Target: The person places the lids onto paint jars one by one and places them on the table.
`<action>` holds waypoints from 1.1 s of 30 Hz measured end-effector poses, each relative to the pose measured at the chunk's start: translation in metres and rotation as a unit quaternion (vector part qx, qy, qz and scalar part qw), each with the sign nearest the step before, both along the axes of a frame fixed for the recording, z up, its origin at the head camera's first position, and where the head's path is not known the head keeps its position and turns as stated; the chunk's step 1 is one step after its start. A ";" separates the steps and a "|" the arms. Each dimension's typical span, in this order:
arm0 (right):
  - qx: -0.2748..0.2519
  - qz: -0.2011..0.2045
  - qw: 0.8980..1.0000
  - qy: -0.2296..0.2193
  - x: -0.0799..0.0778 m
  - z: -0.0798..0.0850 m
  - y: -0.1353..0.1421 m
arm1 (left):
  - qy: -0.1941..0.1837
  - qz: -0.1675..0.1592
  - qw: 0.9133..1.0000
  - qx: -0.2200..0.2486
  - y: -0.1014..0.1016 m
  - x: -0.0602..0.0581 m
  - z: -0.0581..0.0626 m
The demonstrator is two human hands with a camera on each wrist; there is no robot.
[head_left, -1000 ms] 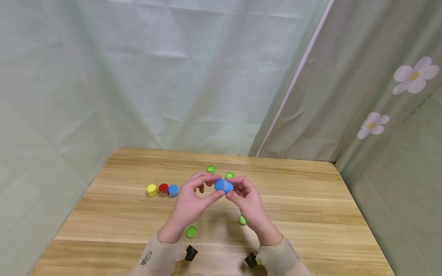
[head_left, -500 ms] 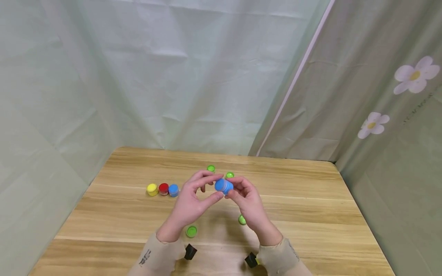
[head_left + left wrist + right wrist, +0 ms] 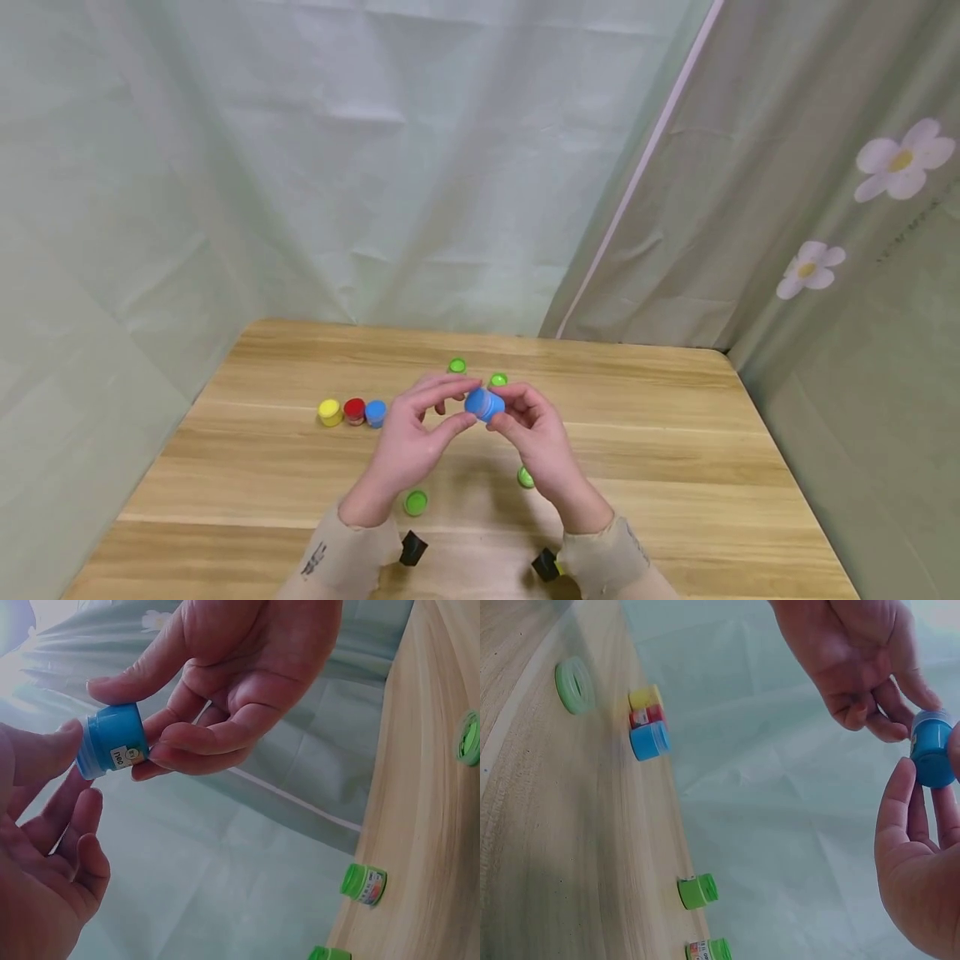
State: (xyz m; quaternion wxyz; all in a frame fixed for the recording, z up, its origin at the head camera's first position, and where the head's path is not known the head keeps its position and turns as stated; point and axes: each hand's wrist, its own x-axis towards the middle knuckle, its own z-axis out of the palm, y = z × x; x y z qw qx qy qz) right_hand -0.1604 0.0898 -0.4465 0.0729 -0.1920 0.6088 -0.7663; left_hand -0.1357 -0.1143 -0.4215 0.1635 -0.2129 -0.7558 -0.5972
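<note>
Both hands hold a small blue jar (image 3: pixel 491 407) up over the table, tilted with its lid (image 3: pixel 476 401) toward the left. My right hand (image 3: pixel 546 442) grips the jar's body between thumb and fingers. At the lid end, my left hand (image 3: pixel 408 440) pinches with thumb and index finger. In the left wrist view, a small white label shows on the blue jar (image 3: pixel 116 739), and the left thumb touches the lid's rim. In the right wrist view, the blue jar (image 3: pixel 932 754) has a clear-looking band at its lid end; the right thumb is partly out of frame.
On the wooden table (image 3: pixel 675 450), yellow (image 3: pixel 330 412), red (image 3: pixel 355 411) and blue (image 3: pixel 376 414) jars stand in a row at left. Several green jars stand about, two behind the hands (image 3: pixel 457 367) and others nearer the front (image 3: pixel 416 503). Curtains (image 3: pixel 412 167) hang behind.
The left thumb and index finger have shifted slightly around the lid, the thumb moving a little away and back. The right hand and the jar have stayed nearly in place.
</note>
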 end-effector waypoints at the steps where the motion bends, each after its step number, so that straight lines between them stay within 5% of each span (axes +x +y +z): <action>1: -0.001 0.001 1.000 0.000 0.000 0.000 0.000 | 0.006 -0.005 1.000 0.000 0.000 0.000 0.000; 5: -0.013 0.007 1.000 0.005 0.001 -0.001 -0.001 | 0.020 -0.008 1.000 0.000 0.000 0.001 0.000; 14: -0.020 0.006 1.000 0.004 0.004 -0.001 -0.002 | -0.049 0.057 0.997 -0.006 0.002 0.002 0.002; 21: -0.002 -0.002 1.000 0.003 0.002 -0.001 -0.001 | -0.018 0.051 0.999 -0.002 0.001 0.002 0.002; 28: 0.005 -0.007 1.000 -0.002 0.004 -0.001 0.000 | 0.043 -0.006 0.999 0.002 -0.001 0.002 0.001; 33: -0.002 0.002 1.000 0.016 0.003 -0.002 -0.001 | 0.011 0.038 0.999 -0.011 -0.001 0.002 0.002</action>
